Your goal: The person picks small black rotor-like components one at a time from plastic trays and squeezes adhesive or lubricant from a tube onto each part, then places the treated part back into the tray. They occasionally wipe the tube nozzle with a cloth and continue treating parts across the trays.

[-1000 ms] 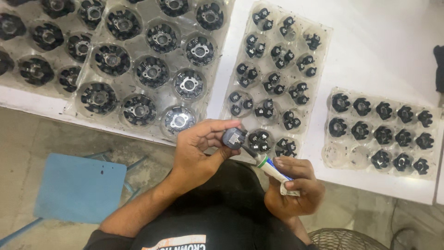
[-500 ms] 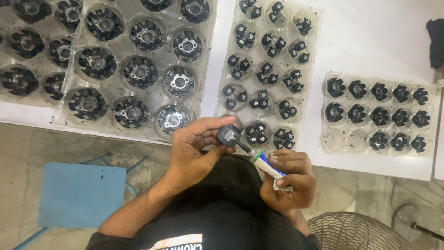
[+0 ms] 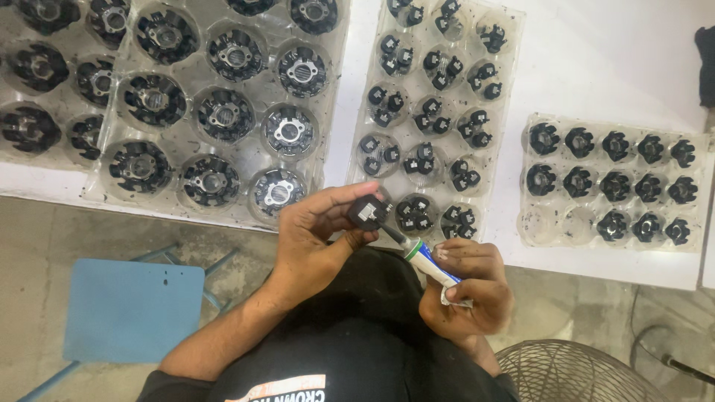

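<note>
A white table [image 3: 596, 52] carries clear trays [image 3: 514, 37] of black moulded parts above our hands, with grey floor and a blue stool [image 3: 134, 309] below them. Our left hand [image 3: 316, 238] is closed around a small black part [image 3: 366, 212], pinched at its fingertips. Our right hand [image 3: 465, 286] is wrapped around a small tube [image 3: 428, 264], nozzle touching the part, just up and to the left of that hand. We judge a steady part and a light squeeze best.
</note>
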